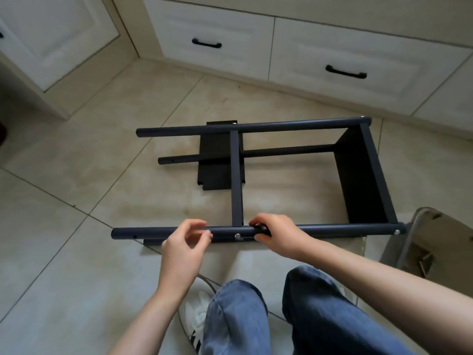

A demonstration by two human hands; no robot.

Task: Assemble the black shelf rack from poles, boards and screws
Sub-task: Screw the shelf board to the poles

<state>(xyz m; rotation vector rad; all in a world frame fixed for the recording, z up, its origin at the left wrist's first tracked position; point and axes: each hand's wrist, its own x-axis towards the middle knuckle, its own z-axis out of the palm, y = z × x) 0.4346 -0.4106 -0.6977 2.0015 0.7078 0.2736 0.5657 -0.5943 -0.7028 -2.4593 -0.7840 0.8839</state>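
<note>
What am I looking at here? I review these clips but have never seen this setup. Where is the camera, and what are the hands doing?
There is no machine: a person works with bare hands, and the single picture comes from a camera on their head, looking down past their jeans to a tiled floor. On it lies a half-built black rack on its side: poles joined by boards. The right hand grips a small dark tool at the near pole, beside a screw. The left hand hangs at the same pole with fingers loosely curled; whether it holds anything I cannot tell. A loose board lies further back, with white drawers beyond.
</note>
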